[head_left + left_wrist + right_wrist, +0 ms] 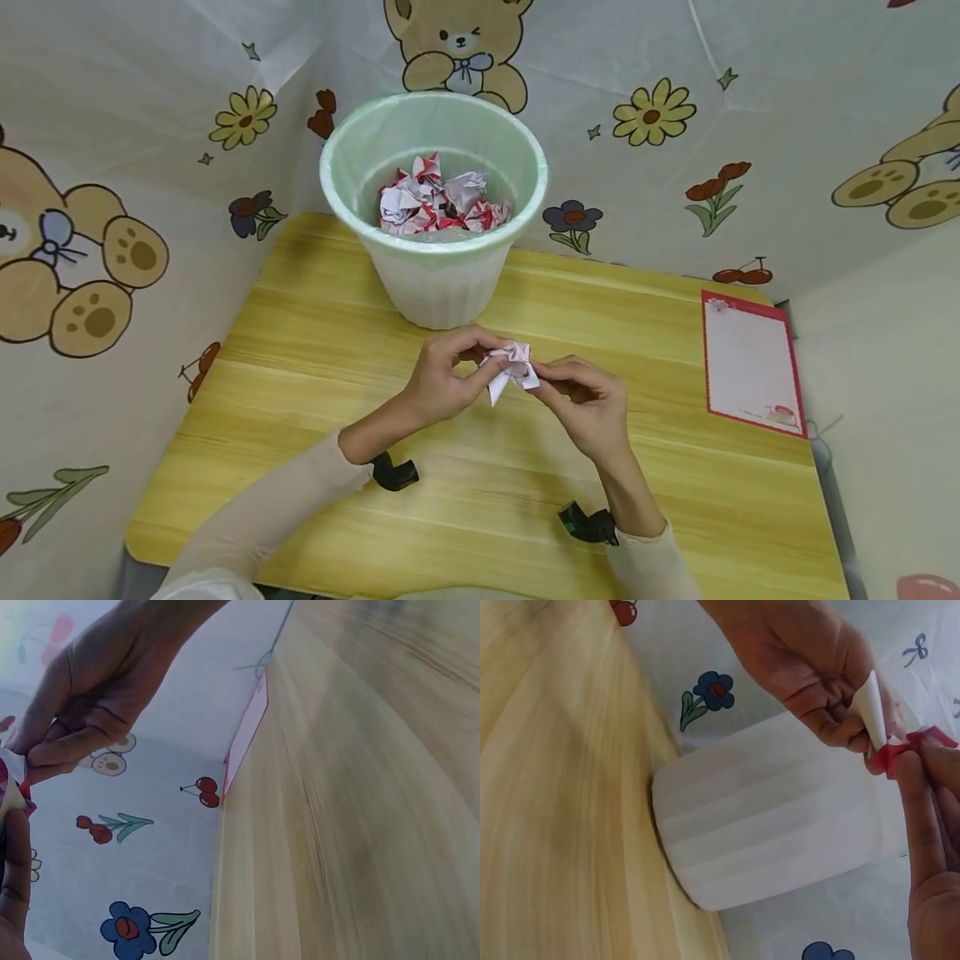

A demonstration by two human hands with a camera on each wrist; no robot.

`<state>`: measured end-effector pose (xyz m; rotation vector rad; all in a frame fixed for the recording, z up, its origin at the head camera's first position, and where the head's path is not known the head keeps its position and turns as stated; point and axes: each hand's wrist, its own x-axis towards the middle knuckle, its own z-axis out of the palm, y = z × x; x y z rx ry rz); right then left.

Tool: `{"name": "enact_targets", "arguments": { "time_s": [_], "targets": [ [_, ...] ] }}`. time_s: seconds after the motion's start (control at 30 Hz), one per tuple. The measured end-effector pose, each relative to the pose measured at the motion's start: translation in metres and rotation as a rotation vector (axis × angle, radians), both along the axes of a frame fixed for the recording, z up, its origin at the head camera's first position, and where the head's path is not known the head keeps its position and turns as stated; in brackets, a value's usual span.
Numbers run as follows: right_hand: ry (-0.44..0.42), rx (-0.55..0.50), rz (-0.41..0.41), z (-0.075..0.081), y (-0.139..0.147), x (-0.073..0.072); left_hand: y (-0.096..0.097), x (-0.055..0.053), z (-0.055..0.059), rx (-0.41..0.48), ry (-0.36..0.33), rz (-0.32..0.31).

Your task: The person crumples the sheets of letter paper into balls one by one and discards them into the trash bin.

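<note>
A small, partly crumpled piece of white paper with pink-red print (513, 365) is held in the air just in front of the tall, pale green and white ribbed bin (442, 287), nearer the wearer and a little to the bin's right. The left hand (450, 375) pinches one side of it between thumb and fingers; the right hand (592, 408) pinches the opposite side, so both hands meet at the paper. A loose white corner points down, and the piece is bunched rather than packed into a ball.

The step in hand looks like crumpling the paper. The next move seems to call for folding that corner inward and squeezing evenly from both sides, without tearing the edges; once compact, the paper would need only a short lift over the bin's rim.

Inside the bin lies a heap of crumpled red-and-white paper (405, 204). Well to the bin's right, a flat white sheet with a red border (753, 362) lies on the yellow wood-grain surface (322, 350). Behind the bin hangs a white sheeting printed with bears and flowers (585, 50).
</note>
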<state>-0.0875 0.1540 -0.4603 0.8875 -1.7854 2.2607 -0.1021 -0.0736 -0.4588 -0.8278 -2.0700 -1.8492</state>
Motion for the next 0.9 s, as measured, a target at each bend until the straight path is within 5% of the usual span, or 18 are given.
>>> {"name": "enact_targets", "arguments": {
  "time_s": [0.37, 0.63, 0.9],
  "targets": [
    [0.076, 0.024, -0.176, -0.001, -0.009, 0.0, 0.005, -0.001, 0.002, 0.022, 0.023, -0.035],
    [0.192, 0.025, -0.208, -0.004, -0.014, 0.001, 0.007, 0.003, -0.002, 0.055, -0.012, -0.061],
    [0.12, 0.081, -0.189, -0.012, -0.017, -0.001, 0.0, 0.007, -0.006, 0.046, -0.123, -0.114]
  ]
}}
